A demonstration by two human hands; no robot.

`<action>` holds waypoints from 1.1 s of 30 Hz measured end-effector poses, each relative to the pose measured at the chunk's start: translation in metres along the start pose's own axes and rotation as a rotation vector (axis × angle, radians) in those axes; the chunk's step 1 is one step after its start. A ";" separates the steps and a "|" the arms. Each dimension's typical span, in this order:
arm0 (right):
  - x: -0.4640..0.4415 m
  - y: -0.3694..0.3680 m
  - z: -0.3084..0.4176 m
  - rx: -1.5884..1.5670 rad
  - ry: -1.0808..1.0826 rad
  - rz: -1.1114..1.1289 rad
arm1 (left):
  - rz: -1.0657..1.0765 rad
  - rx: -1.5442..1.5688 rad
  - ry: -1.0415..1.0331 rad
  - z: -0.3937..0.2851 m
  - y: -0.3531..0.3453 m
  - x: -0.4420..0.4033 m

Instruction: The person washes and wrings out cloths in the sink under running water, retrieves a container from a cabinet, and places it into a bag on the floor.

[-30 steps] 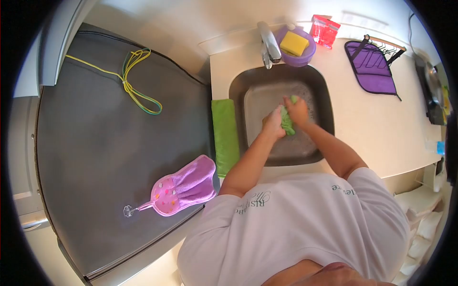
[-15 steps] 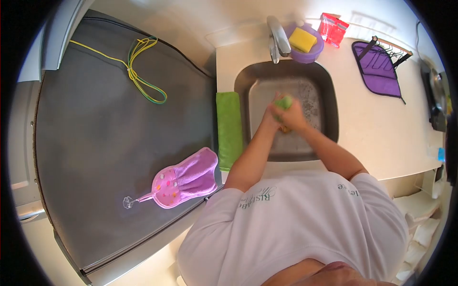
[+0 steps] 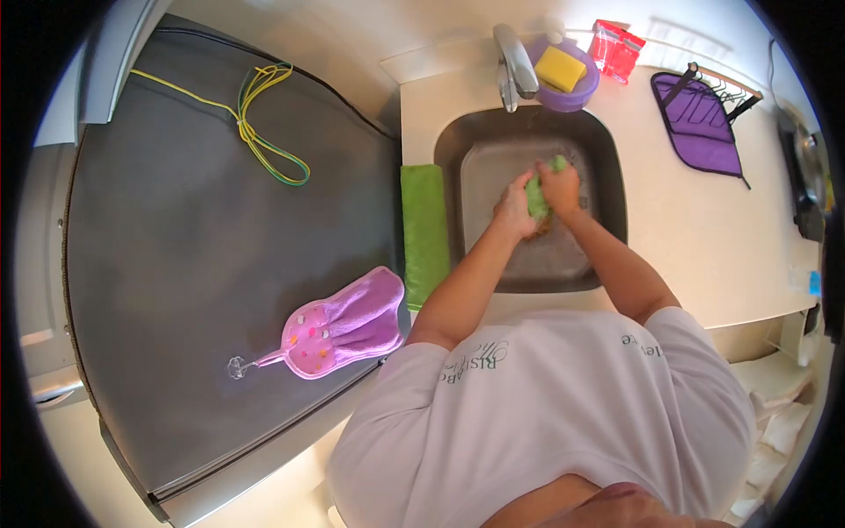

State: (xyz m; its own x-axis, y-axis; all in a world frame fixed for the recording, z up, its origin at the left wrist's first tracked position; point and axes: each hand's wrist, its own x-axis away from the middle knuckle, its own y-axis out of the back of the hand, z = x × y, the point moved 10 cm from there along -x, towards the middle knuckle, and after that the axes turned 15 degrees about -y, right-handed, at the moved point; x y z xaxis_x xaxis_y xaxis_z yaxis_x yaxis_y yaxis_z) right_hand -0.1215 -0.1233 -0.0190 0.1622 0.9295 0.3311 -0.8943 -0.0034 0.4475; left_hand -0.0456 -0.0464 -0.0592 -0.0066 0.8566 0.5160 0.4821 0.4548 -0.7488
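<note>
Over the sink (image 3: pixel 484 167), my left hand (image 3: pixel 517 209) and my right hand (image 3: pixel 560 187) are both closed on a bunched light green cloth (image 3: pixel 537 198). One end of the cloth sticks out above my right hand. Beneath the hands, something brownish shows at the cloth's lower end, too small to make out. A folded green towel (image 3: pixel 424 233) lies along the sink's left edge. The faucet (image 3: pixel 514 66) stands behind the basin, beside a purple bowl (image 3: pixel 563 99) that holds a yellow sponge (image 3: pixel 560 69).
A pink hand towel (image 3: pixel 348 326) and a coiled yellow-green cord (image 3: pixel 246 123) lie on the dark surface (image 3: pixel 176 264) at left. Red packets (image 3: pixel 616 51) stand behind the counter (image 3: pixel 695 238). A purple mat (image 3: pixel 700 132) with a rack (image 3: pixel 722 88) is at right.
My hands have shifted on the cloth between frames: they came together, then moved apart slightly toward the upper right. The whole view has moved a little.
</note>
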 end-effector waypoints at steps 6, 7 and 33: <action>0.002 0.026 0.032 -0.628 -0.219 0.546 | -0.140 -0.868 -0.424 -0.093 0.042 0.002; 0.017 0.042 0.059 -0.635 -0.117 0.679 | -0.276 -1.308 -0.645 -0.133 0.041 0.019; 0.057 -0.007 0.019 -0.914 -0.569 0.804 | 0.149 0.320 -0.016 -0.063 -0.014 0.032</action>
State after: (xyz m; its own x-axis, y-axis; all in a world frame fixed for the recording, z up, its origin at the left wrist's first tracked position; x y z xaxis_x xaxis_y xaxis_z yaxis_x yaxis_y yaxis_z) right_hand -0.0978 -0.0775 0.0122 -0.5861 0.5039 0.6345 -0.7419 -0.0190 -0.6702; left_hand 0.0029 -0.0404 -0.0062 0.0284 0.9220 0.3862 0.1798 0.3754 -0.9093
